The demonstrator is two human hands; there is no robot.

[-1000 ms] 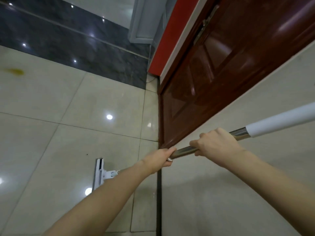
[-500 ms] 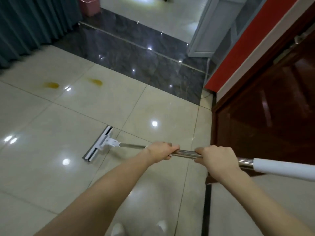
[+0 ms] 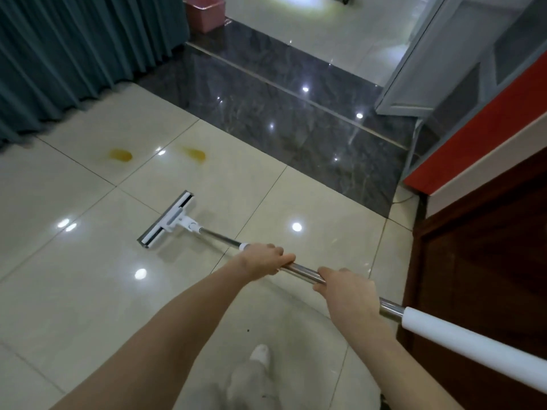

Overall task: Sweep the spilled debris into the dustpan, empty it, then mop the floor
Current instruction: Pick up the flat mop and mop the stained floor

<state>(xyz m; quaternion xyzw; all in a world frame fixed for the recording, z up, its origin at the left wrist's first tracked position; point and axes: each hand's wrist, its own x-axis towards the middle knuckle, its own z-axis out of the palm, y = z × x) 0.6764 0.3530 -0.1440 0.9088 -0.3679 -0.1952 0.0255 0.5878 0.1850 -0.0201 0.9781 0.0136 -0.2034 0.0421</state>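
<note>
Gripping the mop [image 3: 302, 273] two-handed: left hand [image 3: 263, 260] curled round the bare steel shaft up front, right hand [image 3: 346, 294] curled round it just behind, short of the white sleeve. Resting the flat white-and-grey head [image 3: 167, 220] on cream tile [image 3: 88, 291], angled, near two yellow stains [image 3: 120, 155].

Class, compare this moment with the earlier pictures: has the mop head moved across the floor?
Yes. The mop head has slid forward over the tiles, ending nearer the two yellow stains.
</note>
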